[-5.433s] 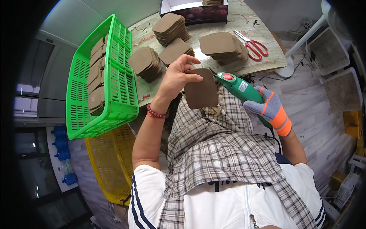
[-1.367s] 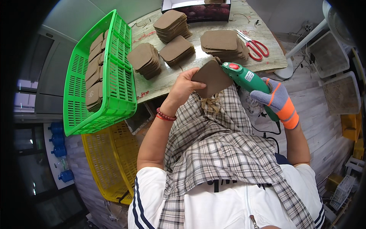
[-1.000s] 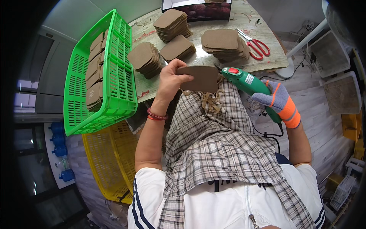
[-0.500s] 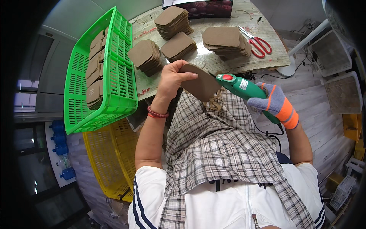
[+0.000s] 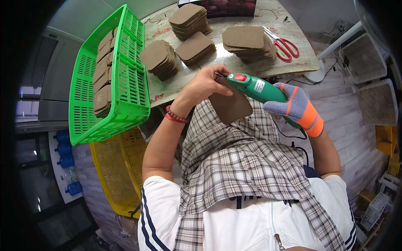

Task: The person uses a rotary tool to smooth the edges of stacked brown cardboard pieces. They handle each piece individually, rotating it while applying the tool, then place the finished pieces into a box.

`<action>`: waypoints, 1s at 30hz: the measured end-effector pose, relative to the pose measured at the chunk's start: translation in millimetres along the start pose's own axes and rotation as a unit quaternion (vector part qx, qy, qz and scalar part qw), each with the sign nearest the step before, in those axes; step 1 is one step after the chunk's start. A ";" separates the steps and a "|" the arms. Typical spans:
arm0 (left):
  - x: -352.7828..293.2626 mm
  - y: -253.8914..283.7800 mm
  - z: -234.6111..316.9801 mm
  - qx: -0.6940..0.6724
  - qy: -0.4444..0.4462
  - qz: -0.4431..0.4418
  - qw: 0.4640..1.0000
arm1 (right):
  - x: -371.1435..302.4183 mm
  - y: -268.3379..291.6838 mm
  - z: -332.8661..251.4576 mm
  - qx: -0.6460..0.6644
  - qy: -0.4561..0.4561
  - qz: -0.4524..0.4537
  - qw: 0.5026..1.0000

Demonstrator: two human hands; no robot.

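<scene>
At upper middle, left hand (image 5: 206, 87) pinches a flat brown rounded piece (image 5: 232, 105); gloved right hand (image 5: 295, 106) grips green corded tool (image 5: 251, 85).

A small workshop, by the look of the scuffed worktable (image 5: 161, 90) bearing stacked brown pads (image 5: 243, 38) at top centre, slotted green crate (image 5: 130, 104) at left, and corded green power tool (image 5: 255, 88) mid-frame

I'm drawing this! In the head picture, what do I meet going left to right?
Blue round plastic jugs, green slotted plastic crate, bare left hand, gray-and-orange gloved right hand, pale rectangular plastic bins.
</scene>
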State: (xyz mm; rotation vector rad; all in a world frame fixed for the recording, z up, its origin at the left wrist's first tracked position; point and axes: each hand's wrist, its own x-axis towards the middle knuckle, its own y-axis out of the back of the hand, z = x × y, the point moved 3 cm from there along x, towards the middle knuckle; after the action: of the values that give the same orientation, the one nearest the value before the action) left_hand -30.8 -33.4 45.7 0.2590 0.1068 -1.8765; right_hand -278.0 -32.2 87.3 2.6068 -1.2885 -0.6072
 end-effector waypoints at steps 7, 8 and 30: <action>-16.0 20.5 10.7 -0.125 -0.139 0.122 0.975 | -11.5 13.8 20.4 0.026 -0.005 0.053 0.998; -16.8 25.6 9.5 -0.113 -0.137 0.134 0.975 | -14.6 14.6 22.2 0.023 -0.015 0.054 0.998; 3.2 7.1 -3.1 -0.065 -0.068 0.050 0.994 | 5.2 -1.6 -7.3 -0.008 0.007 0.030 0.999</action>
State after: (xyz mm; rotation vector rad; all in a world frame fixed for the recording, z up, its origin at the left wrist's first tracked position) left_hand -24.7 -38.1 42.3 0.0461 0.1196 -1.7740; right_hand -270.8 -35.5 92.0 2.5449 -1.3462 -0.5856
